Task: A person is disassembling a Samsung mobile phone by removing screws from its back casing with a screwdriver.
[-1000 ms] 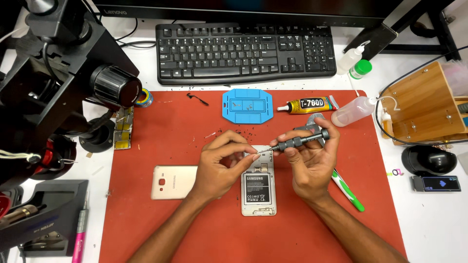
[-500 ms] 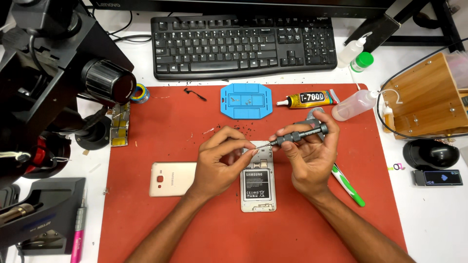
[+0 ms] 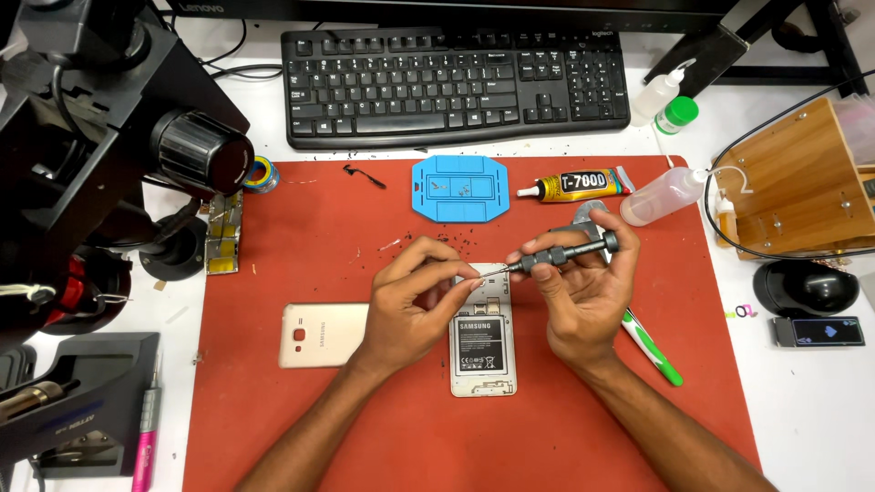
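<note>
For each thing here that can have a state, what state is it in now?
Phone: back open, battery showing.
Back cover: off, lying left of phone.
Screwdriver: held in right hand, tip at left hand fingertips.
Glue tube: capped, lying down.
Squeeze bottle: lying on its side.

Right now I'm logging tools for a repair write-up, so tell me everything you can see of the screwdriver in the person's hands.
The screwdriver is a slim precision type with a dark grey, metal-looking handle, ribbed grip bands and a wider round cap at its far end. It lies nearly level, tilted slightly down to its thin bright tip. The right hand grips the handle; the left hand has its fingertips at the tip. It is held just above the top end of the opened phone, over the red mat.
</note>
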